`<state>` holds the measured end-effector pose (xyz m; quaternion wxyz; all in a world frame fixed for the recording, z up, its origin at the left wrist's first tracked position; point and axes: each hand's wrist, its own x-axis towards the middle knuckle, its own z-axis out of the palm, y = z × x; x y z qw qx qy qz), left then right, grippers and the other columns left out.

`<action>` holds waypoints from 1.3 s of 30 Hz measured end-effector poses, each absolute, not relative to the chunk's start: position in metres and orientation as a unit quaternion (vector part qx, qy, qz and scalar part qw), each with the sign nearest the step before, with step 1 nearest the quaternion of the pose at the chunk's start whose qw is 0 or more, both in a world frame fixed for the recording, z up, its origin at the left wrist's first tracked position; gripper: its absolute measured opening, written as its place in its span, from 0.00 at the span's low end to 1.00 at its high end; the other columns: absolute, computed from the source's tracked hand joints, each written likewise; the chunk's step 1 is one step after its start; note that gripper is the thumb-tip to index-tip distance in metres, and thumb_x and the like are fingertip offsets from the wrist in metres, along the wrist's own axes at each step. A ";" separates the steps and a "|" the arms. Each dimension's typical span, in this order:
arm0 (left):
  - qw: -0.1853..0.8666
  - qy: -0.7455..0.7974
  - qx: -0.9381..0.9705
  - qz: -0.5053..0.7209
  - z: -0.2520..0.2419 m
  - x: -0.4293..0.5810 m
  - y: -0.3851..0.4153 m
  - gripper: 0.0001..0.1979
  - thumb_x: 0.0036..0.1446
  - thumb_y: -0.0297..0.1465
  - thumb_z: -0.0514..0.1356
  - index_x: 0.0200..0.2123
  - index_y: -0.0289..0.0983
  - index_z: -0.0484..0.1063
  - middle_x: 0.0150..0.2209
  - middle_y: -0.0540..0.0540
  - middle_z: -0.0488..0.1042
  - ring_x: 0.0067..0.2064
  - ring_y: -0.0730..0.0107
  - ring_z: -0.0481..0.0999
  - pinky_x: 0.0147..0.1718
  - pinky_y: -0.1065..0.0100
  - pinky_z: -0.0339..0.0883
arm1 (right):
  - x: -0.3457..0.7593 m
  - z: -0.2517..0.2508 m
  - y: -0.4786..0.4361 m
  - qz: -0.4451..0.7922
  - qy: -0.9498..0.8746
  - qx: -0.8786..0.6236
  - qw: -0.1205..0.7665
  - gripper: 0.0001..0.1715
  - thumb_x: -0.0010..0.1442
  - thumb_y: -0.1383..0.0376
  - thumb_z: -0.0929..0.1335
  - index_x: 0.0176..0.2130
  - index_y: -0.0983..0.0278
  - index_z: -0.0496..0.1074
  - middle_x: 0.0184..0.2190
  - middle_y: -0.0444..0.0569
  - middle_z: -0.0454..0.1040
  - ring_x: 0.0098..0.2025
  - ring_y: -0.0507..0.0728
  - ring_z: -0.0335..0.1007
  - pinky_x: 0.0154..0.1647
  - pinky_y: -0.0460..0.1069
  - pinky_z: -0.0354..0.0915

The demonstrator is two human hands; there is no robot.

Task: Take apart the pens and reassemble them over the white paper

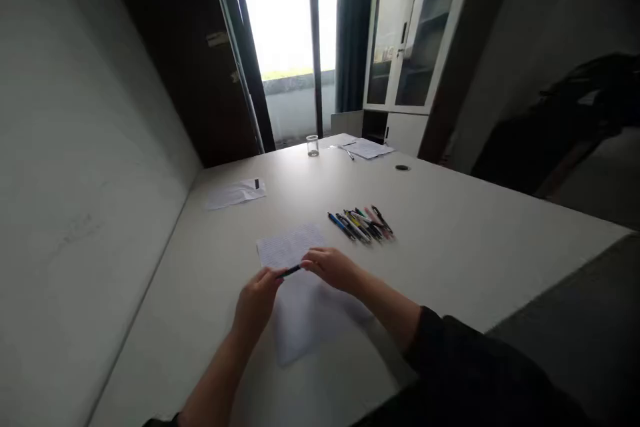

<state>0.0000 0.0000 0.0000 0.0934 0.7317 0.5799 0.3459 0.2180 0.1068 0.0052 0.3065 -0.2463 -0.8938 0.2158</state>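
Left hand (257,298) and right hand (333,268) pinch one pen (290,271), fingers closed at its ends. Beyond the right fingers: a bunch (361,225), uncountable; farther, one cup (313,146).

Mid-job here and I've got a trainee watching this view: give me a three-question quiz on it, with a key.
1. True or false: the left hand and the right hand are both on one dark pen.
2. Where do the loose pens lie? (a) inside the clear cup (b) on the table (c) on the written sheet
3. Which is farther from the person, the loose pens or the clear cup?

Key: 1 true; 2 b; 3 the clear cup.
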 end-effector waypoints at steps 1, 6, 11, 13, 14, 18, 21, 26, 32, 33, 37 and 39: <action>0.090 0.580 0.731 0.348 -0.001 0.000 0.001 0.14 0.63 0.26 0.55 0.49 0.45 0.72 0.42 0.49 0.76 0.41 0.67 0.76 0.43 0.69 0.69 | 0.216 0.004 0.107 0.227 -0.889 -0.244 0.315 0.13 0.64 0.57 0.68 0.45 0.62 0.74 0.35 0.48 0.77 0.33 0.53 0.73 0.37 0.47 0.67; 0.082 0.574 0.733 0.356 -0.003 -0.001 0.004 0.13 0.64 0.26 0.55 0.48 0.45 0.73 0.41 0.48 0.76 0.41 0.66 0.77 0.42 0.69 0.69 | 0.213 0.004 0.106 0.220 -0.890 -0.237 0.323 0.07 0.62 0.62 0.70 0.41 0.62 0.74 0.35 0.48 0.77 0.34 0.53 0.72 0.38 0.46 0.66; 0.082 0.563 0.739 0.360 -0.003 -0.002 0.003 0.12 0.64 0.27 0.55 0.48 0.45 0.73 0.42 0.48 0.76 0.42 0.65 0.76 0.44 0.67 0.68 | 0.217 0.009 0.105 0.190 -0.899 -0.244 0.309 0.14 0.67 0.60 0.65 0.34 0.64 0.75 0.30 0.48 0.76 0.32 0.53 0.72 0.38 0.47 0.65; 0.082 0.564 0.739 0.360 -0.004 -0.002 0.004 0.12 0.64 0.28 0.55 0.48 0.45 0.73 0.42 0.48 0.76 0.42 0.65 0.76 0.44 0.67 0.68 | 0.217 0.010 0.104 0.205 -0.893 -0.246 0.317 0.10 0.64 0.59 0.68 0.40 0.63 0.75 0.33 0.48 0.77 0.32 0.53 0.72 0.37 0.46 0.65; 0.081 0.565 0.738 0.361 -0.004 -0.002 0.004 0.12 0.64 0.28 0.55 0.47 0.45 0.73 0.42 0.48 0.76 0.42 0.65 0.76 0.44 0.67 0.69 | 0.217 0.010 0.104 0.211 -0.891 -0.244 0.320 0.10 0.63 0.60 0.69 0.43 0.63 0.74 0.34 0.48 0.77 0.32 0.52 0.71 0.36 0.46 0.65; 0.073 0.564 0.737 0.366 -0.005 -0.002 0.004 0.12 0.63 0.27 0.56 0.47 0.45 0.74 0.41 0.48 0.77 0.42 0.65 0.77 0.43 0.67 0.69 | 0.214 0.007 0.104 0.193 -0.897 -0.236 0.320 0.05 0.62 0.64 0.70 0.37 0.63 0.75 0.34 0.48 0.77 0.34 0.53 0.71 0.37 0.45 0.64; 0.075 0.557 0.742 0.366 -0.004 -0.003 0.004 0.12 0.63 0.27 0.56 0.46 0.45 0.74 0.41 0.48 0.77 0.42 0.65 0.77 0.43 0.67 0.69 | 0.213 0.006 0.105 0.179 -0.906 -0.242 0.296 0.10 0.65 0.63 0.68 0.32 0.64 0.74 0.30 0.47 0.76 0.32 0.52 0.71 0.37 0.46 0.63; 0.075 0.554 0.747 0.360 -0.004 -0.003 0.004 0.11 0.63 0.28 0.56 0.47 0.45 0.73 0.41 0.48 0.77 0.42 0.64 0.76 0.44 0.66 0.70 | 0.214 0.005 0.105 0.179 -0.908 -0.253 0.282 0.10 0.65 0.60 0.67 0.37 0.64 0.75 0.31 0.47 0.77 0.32 0.52 0.71 0.35 0.45 0.63; 0.066 0.551 0.745 0.370 -0.004 -0.003 0.006 0.11 0.63 0.28 0.56 0.46 0.45 0.74 0.40 0.47 0.77 0.41 0.64 0.77 0.42 0.66 0.71 | 0.212 0.005 0.105 0.166 -0.909 -0.249 0.290 0.04 0.62 0.64 0.70 0.38 0.63 0.75 0.35 0.47 0.77 0.35 0.53 0.72 0.37 0.45 0.63; 0.063 0.549 0.747 0.370 -0.005 -0.004 0.005 0.11 0.63 0.28 0.57 0.46 0.45 0.74 0.40 0.47 0.77 0.42 0.64 0.77 0.42 0.66 0.71 | 0.212 0.005 0.105 0.160 -0.911 -0.250 0.287 0.04 0.62 0.64 0.70 0.37 0.63 0.75 0.35 0.46 0.77 0.35 0.53 0.72 0.38 0.46 0.63; 0.043 0.545 0.757 0.358 -0.005 -0.007 0.005 0.11 0.63 0.29 0.57 0.46 0.44 0.75 0.41 0.47 0.77 0.42 0.63 0.77 0.44 0.64 0.70 | 0.212 0.005 0.104 0.139 -0.925 -0.239 0.262 0.04 0.62 0.64 0.70 0.37 0.63 0.75 0.34 0.46 0.76 0.36 0.54 0.71 0.39 0.47 0.63; 0.040 0.540 0.764 0.351 -0.006 -0.008 0.004 0.10 0.64 0.29 0.57 0.46 0.44 0.74 0.41 0.47 0.77 0.42 0.63 0.76 0.44 0.63 0.71 | 0.212 0.006 0.101 0.120 -0.931 -0.225 0.261 0.06 0.62 0.62 0.70 0.38 0.63 0.75 0.34 0.47 0.76 0.39 0.55 0.70 0.41 0.48 0.64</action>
